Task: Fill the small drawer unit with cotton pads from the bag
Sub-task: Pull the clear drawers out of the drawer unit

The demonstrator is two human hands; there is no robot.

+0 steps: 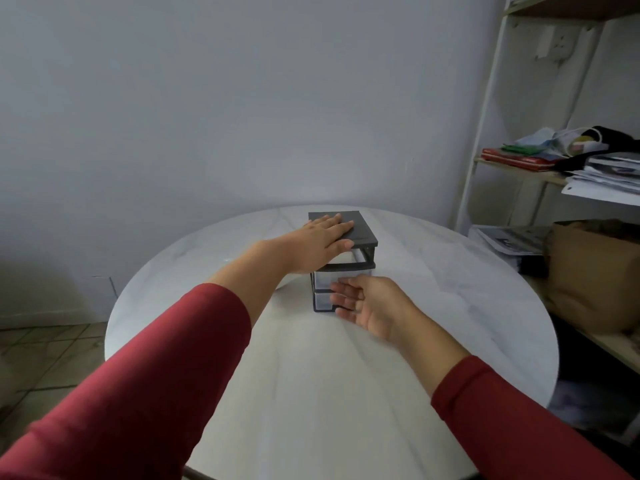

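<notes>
Sleeves: our red sleeves (138, 393) reach over the round white table (433, 271).
Left hand: our left hand (322, 237) lies flat on the small drawer unit (360, 230), fingers straight, pressed together.
Right hand: our right hand (367, 303) is at the drawer fronts, fingers loosely spread, gripping nothing.
Drawer unit: upright, past mid-table.

Left hand (325, 237) stretched forward, palm down, fingers straight and together, lying flat. Right hand (369, 304) lower and nearer, palm turned inward, fingers loosely extended. Red fabric sleeves (145, 386) cover both arms to mid-forearm.
</notes>
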